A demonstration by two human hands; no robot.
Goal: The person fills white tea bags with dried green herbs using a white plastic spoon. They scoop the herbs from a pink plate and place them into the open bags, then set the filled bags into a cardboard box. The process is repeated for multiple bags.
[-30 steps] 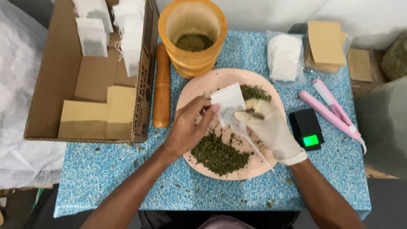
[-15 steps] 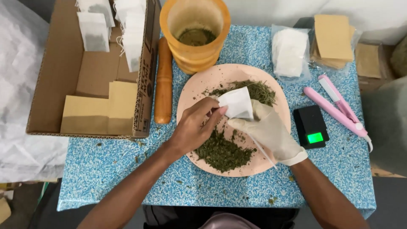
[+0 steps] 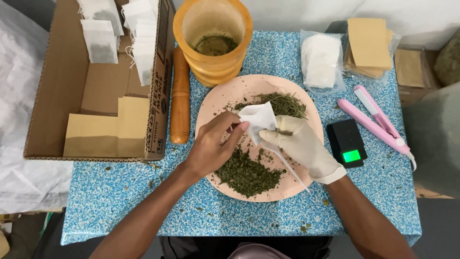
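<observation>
Packets, box and one lit screen around the pink plate (image 3: 215, 103)

Left of the plate stands an open brown cardboard box (image 3: 57, 86) holding white sachets (image 3: 100, 41) and tan paper envelopes (image 3: 112, 127). Beyond the plate's far right lie a clear bag of white sachets (image 3: 321, 60) and a stack of tan envelopes (image 3: 369, 45). Right of the plate, a small black scale (image 3: 347, 144) shows a green screen (image 3: 351, 156).

Over a pink plate (image 3: 218, 103) strewn with dried green herbs (image 3: 247, 175), the bare left hand (image 3: 211, 146) and the gloved right hand (image 3: 304, 146) both pinch a small white filter bag (image 3: 258, 117). The plate sits on a blue speckled worktop (image 3: 120, 192), beside a wooden pestle (image 3: 180, 96), a wooden mortar (image 3: 213, 38) and a black scale (image 3: 347, 143).
</observation>
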